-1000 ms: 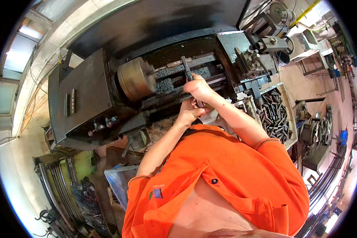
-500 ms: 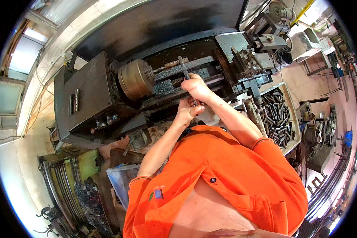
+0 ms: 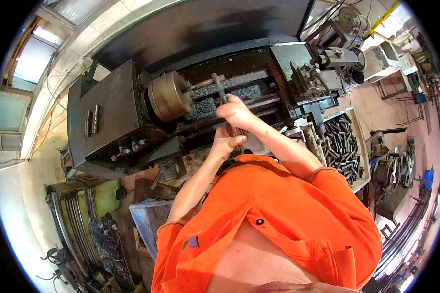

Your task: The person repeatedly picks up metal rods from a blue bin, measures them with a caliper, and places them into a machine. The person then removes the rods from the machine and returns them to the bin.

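Observation:
Both my hands grip a narrow grey metal bar (image 3: 218,86), its shape like a flat file, which points away from me over the lathe bed. My right hand (image 3: 237,115) is closed around its middle. Nearer my body, my left hand (image 3: 224,142) closes on the near end, which the fingers mostly hide. The bar's far end crosses a thin brownish rod (image 3: 206,83) that appears to stick out of the lathe chuck (image 3: 168,97); I cannot tell whether they touch. The chuck's right face looks blurred.
Grey metal chips (image 3: 204,106) lie in the lathe bed. The headstock (image 3: 107,117) stands at left with levers, and two short rods on top. To the right are the tool post (image 3: 310,80) and a tray (image 3: 368,171) of dark metal pieces.
The bar and both hands have shifted slightly left, toward the chuck. Both hands keep their grip on the bar.

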`<state>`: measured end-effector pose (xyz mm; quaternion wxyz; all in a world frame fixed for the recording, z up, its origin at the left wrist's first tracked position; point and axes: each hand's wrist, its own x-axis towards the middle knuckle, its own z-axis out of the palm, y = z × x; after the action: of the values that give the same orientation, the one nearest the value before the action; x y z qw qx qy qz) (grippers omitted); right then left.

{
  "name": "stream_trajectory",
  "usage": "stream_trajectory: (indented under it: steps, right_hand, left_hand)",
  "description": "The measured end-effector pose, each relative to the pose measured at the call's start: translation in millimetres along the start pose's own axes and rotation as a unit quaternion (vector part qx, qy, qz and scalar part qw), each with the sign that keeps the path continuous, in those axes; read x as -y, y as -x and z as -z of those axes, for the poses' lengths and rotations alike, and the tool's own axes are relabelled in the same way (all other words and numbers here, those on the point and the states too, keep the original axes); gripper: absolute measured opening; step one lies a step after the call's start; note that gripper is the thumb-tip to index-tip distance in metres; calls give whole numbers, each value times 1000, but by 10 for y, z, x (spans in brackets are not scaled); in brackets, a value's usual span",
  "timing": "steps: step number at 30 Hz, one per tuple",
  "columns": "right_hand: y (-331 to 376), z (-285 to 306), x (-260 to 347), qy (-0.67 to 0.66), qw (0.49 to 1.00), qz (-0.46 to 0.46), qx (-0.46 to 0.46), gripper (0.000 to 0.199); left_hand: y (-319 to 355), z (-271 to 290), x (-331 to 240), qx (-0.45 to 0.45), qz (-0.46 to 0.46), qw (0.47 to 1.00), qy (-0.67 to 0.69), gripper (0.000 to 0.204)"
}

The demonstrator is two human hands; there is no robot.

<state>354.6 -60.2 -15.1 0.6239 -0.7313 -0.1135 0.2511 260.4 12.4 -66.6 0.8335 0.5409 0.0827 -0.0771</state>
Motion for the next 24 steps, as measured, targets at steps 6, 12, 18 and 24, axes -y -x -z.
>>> stream_trajectory:
  steps: [6, 12, 18, 24]
  right_hand:
    - [-76, -62, -47, 57, 998, -14, 13, 19]
    - [-47, 273, -170, -18, 998, -41, -41, 23]
    - [527, 409, 8, -164, 976, 5, -144, 17]
    - [1499, 738, -318, -259, 933, 48, -247, 55]
  left_hand:
    - [68, -2, -15, -11, -14, 998, 53, 37]
    - [-58, -260, -190, 39, 28, 999, 10, 36]
    - [-91, -316, -264, 169, -2, 964, -207, 30]
    - [143, -952, -252, 215, -95, 830, -506, 71]
